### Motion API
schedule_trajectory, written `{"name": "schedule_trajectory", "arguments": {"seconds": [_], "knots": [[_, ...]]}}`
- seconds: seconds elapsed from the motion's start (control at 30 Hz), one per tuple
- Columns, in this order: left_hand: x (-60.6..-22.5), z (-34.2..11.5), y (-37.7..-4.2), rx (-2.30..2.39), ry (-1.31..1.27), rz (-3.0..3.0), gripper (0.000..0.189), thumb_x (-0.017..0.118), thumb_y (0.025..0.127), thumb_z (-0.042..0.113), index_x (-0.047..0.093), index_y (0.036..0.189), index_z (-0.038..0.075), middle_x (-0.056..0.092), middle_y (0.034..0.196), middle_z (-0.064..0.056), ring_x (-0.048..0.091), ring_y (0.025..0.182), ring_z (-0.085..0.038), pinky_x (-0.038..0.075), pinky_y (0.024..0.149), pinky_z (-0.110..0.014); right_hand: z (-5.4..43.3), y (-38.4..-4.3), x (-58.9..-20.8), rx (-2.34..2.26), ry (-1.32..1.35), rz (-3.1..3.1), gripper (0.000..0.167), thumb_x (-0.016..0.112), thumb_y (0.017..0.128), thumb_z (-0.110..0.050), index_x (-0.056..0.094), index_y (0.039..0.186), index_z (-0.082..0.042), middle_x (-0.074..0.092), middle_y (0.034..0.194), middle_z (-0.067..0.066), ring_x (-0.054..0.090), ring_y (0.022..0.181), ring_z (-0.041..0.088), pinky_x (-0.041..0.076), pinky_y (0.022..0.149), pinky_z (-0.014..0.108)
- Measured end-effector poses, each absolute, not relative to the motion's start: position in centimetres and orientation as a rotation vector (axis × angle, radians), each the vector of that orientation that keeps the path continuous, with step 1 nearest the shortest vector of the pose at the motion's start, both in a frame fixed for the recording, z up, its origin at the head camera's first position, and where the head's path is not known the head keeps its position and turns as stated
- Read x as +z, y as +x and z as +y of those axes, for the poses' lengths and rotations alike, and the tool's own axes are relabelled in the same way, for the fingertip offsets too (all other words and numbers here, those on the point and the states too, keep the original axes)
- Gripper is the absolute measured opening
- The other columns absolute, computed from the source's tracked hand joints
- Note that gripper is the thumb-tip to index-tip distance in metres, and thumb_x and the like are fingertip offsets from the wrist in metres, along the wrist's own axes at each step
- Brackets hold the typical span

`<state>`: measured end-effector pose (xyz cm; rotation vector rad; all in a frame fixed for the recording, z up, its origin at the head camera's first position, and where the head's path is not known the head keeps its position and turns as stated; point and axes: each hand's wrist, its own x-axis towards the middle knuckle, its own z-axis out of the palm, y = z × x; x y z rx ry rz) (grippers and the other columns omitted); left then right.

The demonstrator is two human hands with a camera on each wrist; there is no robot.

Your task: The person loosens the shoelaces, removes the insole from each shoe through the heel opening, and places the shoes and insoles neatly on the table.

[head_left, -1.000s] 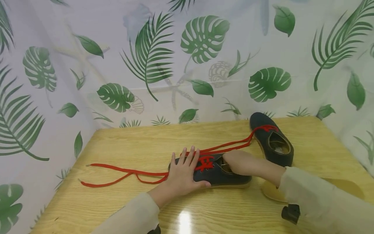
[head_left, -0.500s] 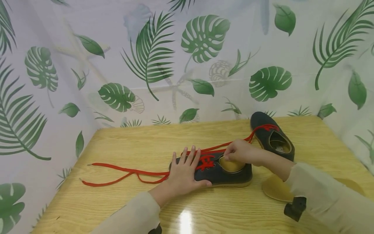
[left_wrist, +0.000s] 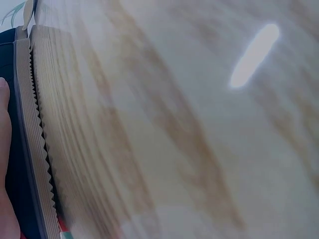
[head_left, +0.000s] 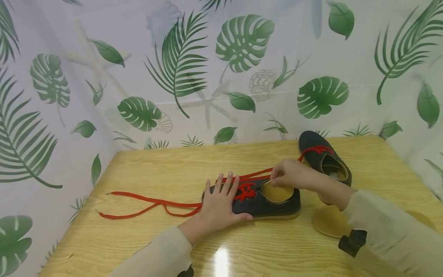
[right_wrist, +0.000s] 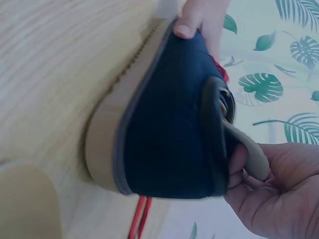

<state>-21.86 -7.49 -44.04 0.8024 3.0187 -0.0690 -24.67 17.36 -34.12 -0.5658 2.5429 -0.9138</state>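
Observation:
A dark navy shoe [head_left: 273,209] with red laces lies on its sole, toe to the left. My left hand [head_left: 218,207] rests across its toe with fingers spread and the thumb along the near side. At the shoe's opening, my right hand [head_left: 294,175] pinches the heel end of a tan insole [head_left: 278,193]. The right wrist view shows this insole [right_wrist: 256,162] sticking up past the collar between thumb and fingers; its front part is hidden inside the shoe. The left wrist view catches only the shoe's sole edge [left_wrist: 35,129] and part of the thumb.
A second navy shoe [head_left: 311,144] stands at the back right, its red laces running left behind the first shoe. Another tan insole [head_left: 328,222] lies on the wooden table [head_left: 155,250], partly under the right sleeve. Loose red laces [head_left: 138,198] stretch to the left.
My right hand, earlier reaching into the shoe, has come up and slightly right, drawing the insole's heel end up into the opening. The left hand stays on the toe.

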Motion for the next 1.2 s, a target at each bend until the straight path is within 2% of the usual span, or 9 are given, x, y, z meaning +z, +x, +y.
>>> {"name": "schedule_trajectory", "arguments": {"seconds": [0.2, 0.47, 0.63, 0.83, 1.07, 1.2], "knots": [[-43.9, -7.3, -21.9, -0.115, 0.791, 3.028, 0.111, 0.03, 0.073, 0.089, 0.002, 0.154, 0.018, 0.006, 0.16, -0.007, 0.009, 0.145, -0.034, 0.012, 0.11, -0.063, 19.8, -25.1, -33.5, -0.975, -0.533, 2.475, 0.01, 0.066, 0.088, -0.011, 0.068, 0.089, -0.001, 0.059, 0.075, 0.001, 0.047, 0.065, 0.014, 0.043, 0.058, 0.028], [-43.9, -7.4, -21.9, -0.109, 0.794, 3.024, 0.111, 0.031, 0.074, 0.088, -0.003, 0.153, 0.019, 0.007, 0.16, -0.008, 0.009, 0.145, -0.035, 0.013, 0.11, -0.063, 21.6, -25.7, -33.6, -0.963, -0.526, 2.46, 0.013, 0.066, 0.088, -0.014, 0.068, 0.092, -0.002, 0.058, 0.078, 0.0, 0.045, 0.07, 0.014, 0.042, 0.062, 0.027], [-44.1, -7.4, -21.8, -0.083, 0.806, 3.033, 0.111, 0.033, 0.074, 0.088, 0.003, 0.154, 0.017, 0.008, 0.159, -0.008, 0.01, 0.145, -0.035, 0.013, 0.11, -0.064, 22.7, -26.0, -33.6, -0.954, -0.515, 2.444, 0.015, 0.067, 0.087, -0.016, 0.068, 0.092, -0.002, 0.059, 0.08, -0.001, 0.047, 0.074, 0.013, 0.043, 0.065, 0.026], [-44.3, -7.4, -21.9, -0.066, 0.817, 3.043, 0.11, 0.034, 0.074, 0.087, 0.003, 0.154, 0.017, 0.009, 0.159, -0.008, 0.01, 0.145, -0.035, 0.012, 0.11, -0.064, 24.3, -26.1, -33.4, -1.043, -0.463, 2.371, 0.018, 0.068, 0.086, -0.013, 0.068, 0.093, 0.003, 0.059, 0.082, 0.001, 0.05, 0.071, 0.011, 0.045, 0.064, 0.023], [-44.3, -7.5, -21.9, -0.071, 0.832, 3.042, 0.111, 0.033, 0.074, 0.087, 0.003, 0.154, 0.016, 0.008, 0.159, -0.008, 0.01, 0.145, -0.034, 0.013, 0.11, -0.063, 25.1, -26.2, -32.4, -0.862, -0.502, 2.48, 0.02, 0.068, 0.087, -0.021, 0.07, 0.096, -0.003, 0.062, 0.084, -0.002, 0.05, 0.077, 0.012, 0.046, 0.07, 0.025], [-44.3, -7.6, -21.9, -0.081, 0.828, 3.042, 0.111, 0.033, 0.074, 0.087, 0.002, 0.154, 0.016, 0.007, 0.16, -0.008, 0.009, 0.145, -0.035, 0.013, 0.11, -0.063, 25.2, -26.2, -32.3, -0.875, -0.47, 2.461, 0.02, 0.067, 0.088, -0.019, 0.069, 0.097, -0.001, 0.062, 0.083, -0.001, 0.05, 0.073, 0.01, 0.046, 0.067, 0.025]]}}
